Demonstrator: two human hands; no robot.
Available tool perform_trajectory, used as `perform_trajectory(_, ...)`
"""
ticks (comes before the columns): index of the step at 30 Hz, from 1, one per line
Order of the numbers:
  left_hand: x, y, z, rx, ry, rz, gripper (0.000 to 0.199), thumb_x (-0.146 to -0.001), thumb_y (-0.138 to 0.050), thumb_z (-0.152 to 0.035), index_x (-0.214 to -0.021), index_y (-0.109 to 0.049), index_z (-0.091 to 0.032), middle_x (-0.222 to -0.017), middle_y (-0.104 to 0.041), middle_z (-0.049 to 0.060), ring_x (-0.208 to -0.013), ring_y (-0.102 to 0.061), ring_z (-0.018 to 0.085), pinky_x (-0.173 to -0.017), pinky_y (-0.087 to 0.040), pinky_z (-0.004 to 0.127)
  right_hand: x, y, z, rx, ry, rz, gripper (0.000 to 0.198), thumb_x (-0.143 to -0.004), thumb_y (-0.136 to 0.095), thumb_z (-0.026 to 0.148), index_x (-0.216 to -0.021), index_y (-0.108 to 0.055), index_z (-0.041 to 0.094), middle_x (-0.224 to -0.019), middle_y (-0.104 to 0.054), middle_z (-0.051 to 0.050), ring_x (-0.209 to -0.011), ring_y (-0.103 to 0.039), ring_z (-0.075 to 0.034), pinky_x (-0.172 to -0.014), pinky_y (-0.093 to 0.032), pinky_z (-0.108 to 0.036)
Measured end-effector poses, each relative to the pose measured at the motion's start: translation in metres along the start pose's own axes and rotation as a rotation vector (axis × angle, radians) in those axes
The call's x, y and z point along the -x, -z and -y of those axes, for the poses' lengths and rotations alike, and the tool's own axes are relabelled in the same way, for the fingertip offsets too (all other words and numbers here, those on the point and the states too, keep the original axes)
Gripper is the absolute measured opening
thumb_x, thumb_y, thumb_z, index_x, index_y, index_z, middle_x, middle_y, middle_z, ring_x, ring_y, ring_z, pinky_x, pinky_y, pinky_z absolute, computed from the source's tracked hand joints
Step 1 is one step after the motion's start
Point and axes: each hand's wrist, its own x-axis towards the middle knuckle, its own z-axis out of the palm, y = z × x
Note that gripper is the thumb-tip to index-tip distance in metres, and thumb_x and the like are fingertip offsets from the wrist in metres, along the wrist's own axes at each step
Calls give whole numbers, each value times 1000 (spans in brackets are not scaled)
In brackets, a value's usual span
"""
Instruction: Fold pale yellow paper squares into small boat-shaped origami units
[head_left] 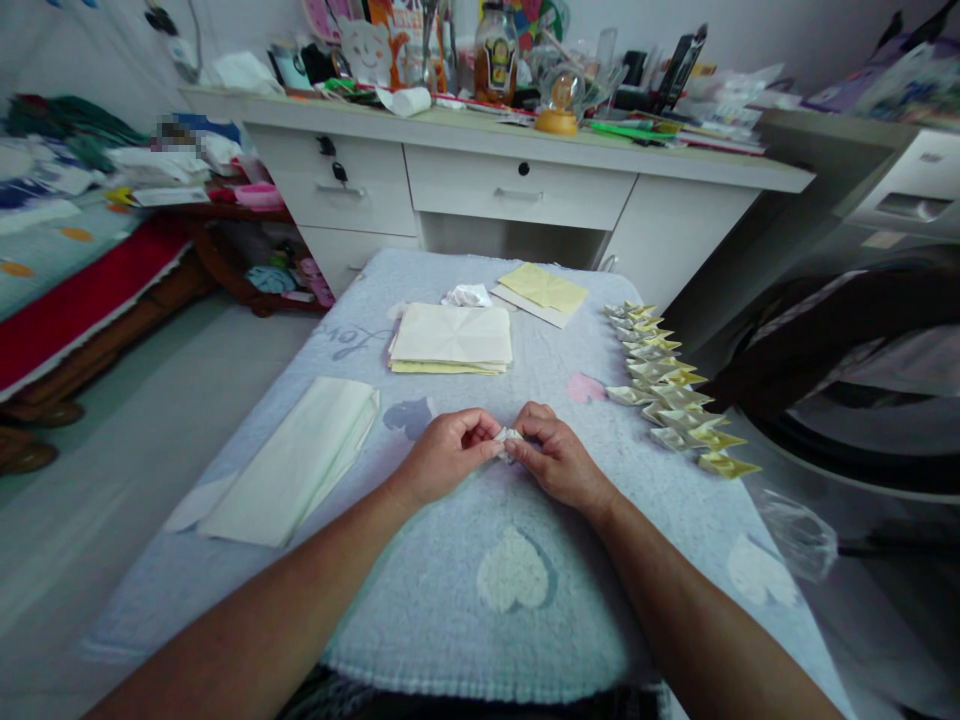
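Between the fingertips of both hands is a small folded piece of white paper point(508, 437), mostly covered by the fingers. My left hand point(450, 452) pinches its left side, and my right hand point(559, 455) pinches its right side. Both hands are low over the cloth-covered table point(420, 600). Beyond them lies a stack of creased paper sheets point(451, 335), white on top with yellow beneath. To the left rests a long folded bundle of pale paper point(292, 460). Several folded paper boats point(671, 395), white and yellow, stand in rows along the right edge.
A yellow sheet point(541, 287) over a white one and a crumpled white paper point(467, 296) lie at the table's far side. Behind stands a white desk point(517, 195) crowded with items. A washing machine point(847, 330) is on the right, a bed point(82, 260) on the left.
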Motion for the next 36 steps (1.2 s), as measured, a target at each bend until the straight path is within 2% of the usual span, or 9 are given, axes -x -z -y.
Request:
perform_trajectory(6,1,7,6,-13,4,-44,19,-78,-64,-32,-79,-60,-14,-68,-54,-2,-62,-46,10,-58,-36,22,1,2,0,-12,-23,-9,31,-90,-55,48,-83,-64,19,-82,-58,-3,-84,-51,-18,-80,-35,-33)
perform_trajectory(14,-1,5,7,71,-3,-28,20,-79,-64,-33,-78,-56,-15,-69,-51,-3,-62,-45,9,-58,-36,21,-1,3,-1,-32,-33,-5,37,-92,-53,48,-69,-60,19,-70,-57,0,-75,-51,-15,-79,-34,-32)
perform_trajectory(19,-2,4,4,61,10,-10,18,-76,-66,-30,-83,-60,-14,-70,-51,-3,-64,-46,9,-59,-36,21,0,2,0,-20,-28,30,38,-92,-53,45,-66,-60,19,-67,-56,0,-72,-51,-14,-78,-34,-32)
perform_trajectory(23,-2,5,4,68,44,-10,19,-77,-66,-32,-81,-62,-14,-69,-53,-3,-62,-47,9,-58,-35,21,0,3,1,-8,-2,70,33,-92,-54,41,-69,-61,19,-68,-57,0,-72,-51,-14,-77,-35,-31)
perform_trajectory(28,-3,5,5,175,80,-21,20,-75,-67,-31,-83,-61,-13,-70,-57,-2,-64,-51,10,-60,-37,21,1,5,1,1,-18,57,17,-85,-60,35,-82,-64,19,-79,-60,-3,-82,-52,-18,-78,-37,-32)
perform_trajectory(36,-3,4,8,170,84,-19,21,-78,-66,-32,-87,-62,-13,-72,-58,-1,-66,-53,10,-62,-40,21,1,6,3,-22,-33,29,21,-89,-53,35,-77,-63,20,-75,-59,-3,-80,-52,-18,-78,-37,-33)
